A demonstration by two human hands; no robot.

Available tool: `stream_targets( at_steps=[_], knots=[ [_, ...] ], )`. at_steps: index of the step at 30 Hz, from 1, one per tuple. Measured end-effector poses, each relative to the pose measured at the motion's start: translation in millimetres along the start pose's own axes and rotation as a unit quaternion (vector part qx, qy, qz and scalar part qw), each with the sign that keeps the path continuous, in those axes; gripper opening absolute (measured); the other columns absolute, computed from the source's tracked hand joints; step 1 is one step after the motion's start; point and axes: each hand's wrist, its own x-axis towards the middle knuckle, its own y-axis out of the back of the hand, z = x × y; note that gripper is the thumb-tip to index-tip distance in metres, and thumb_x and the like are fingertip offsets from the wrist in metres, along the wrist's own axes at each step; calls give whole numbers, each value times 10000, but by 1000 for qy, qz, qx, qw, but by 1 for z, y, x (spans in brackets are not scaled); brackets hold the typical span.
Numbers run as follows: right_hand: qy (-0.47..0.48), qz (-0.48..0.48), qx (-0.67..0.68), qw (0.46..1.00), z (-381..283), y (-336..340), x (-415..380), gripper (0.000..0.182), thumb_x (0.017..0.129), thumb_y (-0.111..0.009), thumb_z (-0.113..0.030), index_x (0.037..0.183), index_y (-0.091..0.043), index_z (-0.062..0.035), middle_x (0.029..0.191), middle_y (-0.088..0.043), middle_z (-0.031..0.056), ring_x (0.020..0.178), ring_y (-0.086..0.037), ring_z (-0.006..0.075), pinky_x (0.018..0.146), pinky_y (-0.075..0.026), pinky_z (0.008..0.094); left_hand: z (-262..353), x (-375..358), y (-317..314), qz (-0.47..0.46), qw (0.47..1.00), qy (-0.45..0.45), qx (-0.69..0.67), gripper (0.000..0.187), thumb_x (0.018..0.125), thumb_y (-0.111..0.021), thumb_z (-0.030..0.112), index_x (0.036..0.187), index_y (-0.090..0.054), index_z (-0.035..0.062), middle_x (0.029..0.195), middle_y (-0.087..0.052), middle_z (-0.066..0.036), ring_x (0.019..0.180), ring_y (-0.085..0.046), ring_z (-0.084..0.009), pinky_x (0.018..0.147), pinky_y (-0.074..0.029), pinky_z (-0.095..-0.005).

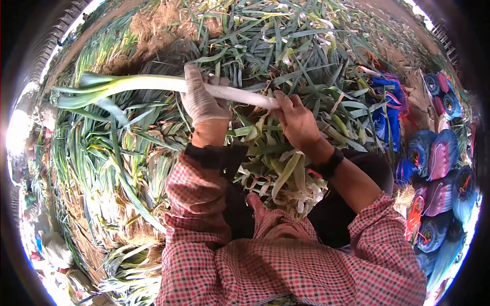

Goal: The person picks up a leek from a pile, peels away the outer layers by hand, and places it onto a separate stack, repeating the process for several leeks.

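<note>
**Leek held level over a sea of cuttings**

Looking down past the checked sleeves (286,265), we find the lap ringed with stripped leaves (286,178), pale and curling, piled right up against the person's body. Just beyond them come the hands. The right hand (298,122), bare, with a dark band at the wrist, is closed around the white root end of the leek (153,83), fingers wrapped over the top. The left hand (201,99), in a light glove, is clamped on the stalk further along, wrist bent up, forearm rising almost straight from the lap. Between them the leek lies nearly level, its green top fanning out to the left, clear of everything below.

Out to the right, bundles of blue and pink netting (439,153) crowd the edge, stacked close together. To the left, whole leeks lie in rows (87,168), leaving little bare ground. Farther off, a deep heap of green leaves (286,46) fills the middle, and beyond it a patch of dry brown soil (158,25) shows through.
</note>
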Motion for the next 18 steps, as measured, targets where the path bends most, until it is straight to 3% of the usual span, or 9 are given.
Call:
stream_targets(
  at_steps=[3,6,9,12,18],
  knots=[
    [-44,-65,-57,995,-8,-1,-5,354,814,-595,-104,1146,-486,-48,869,-525,168,735,-561,343,618,-485,409,-9,10,7,81,997,-19,8,249,825,-643,275,868,-464,107,689,-474,-17,533,-460,-149,510,-465,-325],
    [16,4,-89,996,-5,-2,-2,362,798,-586,-144,1140,-499,-60,887,-502,157,759,-574,330,604,-496,417,-11,11,8,101,995,-23,8,248,830,-638,263,872,-450,106,695,-482,-20,527,-450,-150,505,-450,-332],
    [54,52,-99,992,1,-2,3,346,756,-582,-90,1095,-518,-76,889,-488,129,833,-557,320,638,-495,412,-15,11,11,100,995,-23,-11,248,833,-634,254,873,-440,105,701,-488,-25,526,-444,-153,501,-439,-340],
    [32,42,-107,993,-5,-2,8,297,724,-560,-39,1018,-523,-66,887,-492,129,867,-547,317,662,-492,418,-11,3,3,124,992,-28,-4,245,839,-627,250,879,-433,105,702,-489,-26,516,-437,-150,493,-431,-334],
    [40,103,-87,990,15,-18,17,225,730,-538,-19,952,-503,-41,818,-526,152,719,-564,339,609,-486,420,-11,-11,-15,142,989,-46,-15,254,840,-624,281,871,-438,110,646,-469,-7,459,-403,-129,439,-399,-299]
  ],
)
